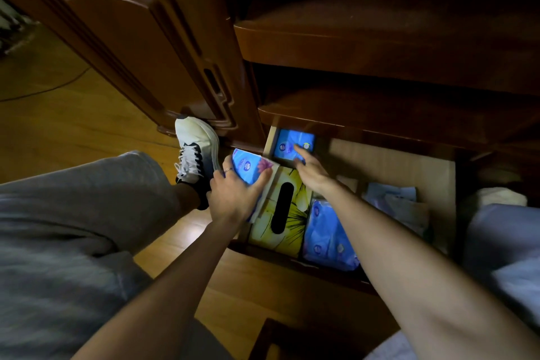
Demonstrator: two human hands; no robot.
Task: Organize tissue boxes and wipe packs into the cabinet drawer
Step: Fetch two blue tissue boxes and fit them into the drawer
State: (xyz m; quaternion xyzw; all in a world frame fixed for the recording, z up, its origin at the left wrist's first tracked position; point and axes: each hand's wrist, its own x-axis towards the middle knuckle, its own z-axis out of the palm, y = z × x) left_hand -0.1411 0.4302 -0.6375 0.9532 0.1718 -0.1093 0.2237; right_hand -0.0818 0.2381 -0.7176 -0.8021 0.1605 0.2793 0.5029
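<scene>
The left hand (233,193) grips a blue tissue pack (251,168) with a pink flower print, fingers curled over its near end, a ring on one finger; it holds the pack at the left edge of the open drawer (409,161). The right hand (311,172) reaches past it with fingers stretched out straight, their tips touching a second blue pack (293,143) at the drawer's far left corner, under the cabinet shelf (380,114).

Between and just below the hands a yellow tissue box (280,213) with a dark oval slot lies in the drawer. To the right of it, under the right forearm, is a blue wipe pack (327,234). Round logos show on the blue packs, but their lettering is too blurred to read. Pale packets (403,204) further right are dim and hard to identify.

Left of the left hand is a white and black sneaker (195,149).
</scene>
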